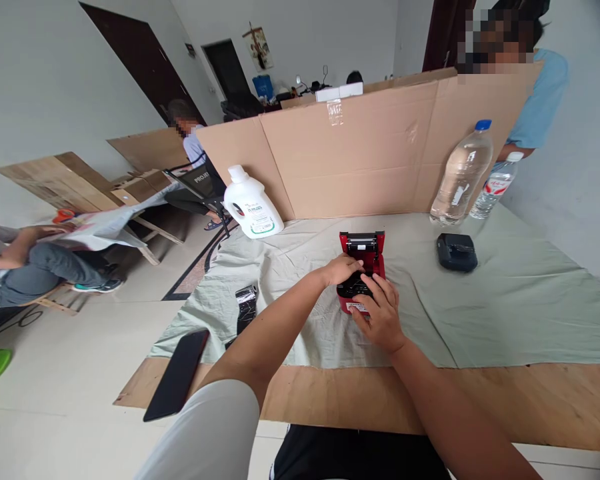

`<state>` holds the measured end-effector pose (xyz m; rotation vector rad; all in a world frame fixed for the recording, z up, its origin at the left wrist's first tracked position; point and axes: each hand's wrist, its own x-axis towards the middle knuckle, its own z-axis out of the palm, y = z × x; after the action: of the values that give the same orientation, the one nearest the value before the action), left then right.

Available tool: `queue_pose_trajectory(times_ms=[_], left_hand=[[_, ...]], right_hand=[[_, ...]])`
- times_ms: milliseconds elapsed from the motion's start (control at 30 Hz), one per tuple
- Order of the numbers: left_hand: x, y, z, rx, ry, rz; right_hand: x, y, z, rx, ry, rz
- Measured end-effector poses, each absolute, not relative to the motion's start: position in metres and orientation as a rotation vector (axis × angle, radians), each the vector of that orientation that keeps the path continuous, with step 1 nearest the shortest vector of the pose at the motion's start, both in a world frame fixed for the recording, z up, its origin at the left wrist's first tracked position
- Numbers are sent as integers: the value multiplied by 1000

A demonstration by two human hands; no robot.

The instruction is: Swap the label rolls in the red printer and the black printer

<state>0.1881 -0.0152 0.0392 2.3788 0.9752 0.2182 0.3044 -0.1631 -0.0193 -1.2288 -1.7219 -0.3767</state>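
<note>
The device [345, 304], a small red one, lies right under the fingers on the cloth-covered table [510, 320]. The left hand [342, 269] reaches over its left side, fingertips in the opening; whether they pinch anything there cannot be told. The right hand [381, 315] is bent over the near edge, its thumb by the front face and its fingers over the black part [351, 285] inside. They touch the device, but whether they grip or only press is unclear.

Just beyond the fingers, the lid [363, 241] stands up, so opening is done; it is not yet shut. The work inside seems to be midway, though the hands hide how well the black part is seated.

Left of the fingers lies a black strip [247, 307], apart from the device, and farther left and nearer the body a phone [177, 373]. Beyond the fingers to the left stands a white jug [253, 207]; to the right lies a black case [457, 252]. None of these is touched by the fingers.
</note>
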Motion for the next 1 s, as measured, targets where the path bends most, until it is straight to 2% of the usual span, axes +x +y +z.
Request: queue_pose_trajectory(times_ms=[167, 400, 600, 667, 833, 900, 1000], left_hand=[[186, -14, 33, 2408, 935, 254], [182, -20, 33, 2399, 939, 328], [181, -26, 29, 2614, 845, 319], [180, -27, 29, 2601, 926, 475], [178, -20, 34, 2283, 1283, 1421], [179, -16, 37, 2224, 1150, 1455], [179, -18, 38, 2231, 927, 1283]], right_hand=[[306, -162, -16, -1213, -1788, -295], [332, -161, -11, -989, -1506, -46], [329, -163, -14, -937, -1673, -141], [328, -164, -14, -942, -1709, -184], [330, -164, -13, -964, -1687, -212], [330, -164, -13, -991, -1669, -247], [330, -164, -13, -1050, -1682, -316]])
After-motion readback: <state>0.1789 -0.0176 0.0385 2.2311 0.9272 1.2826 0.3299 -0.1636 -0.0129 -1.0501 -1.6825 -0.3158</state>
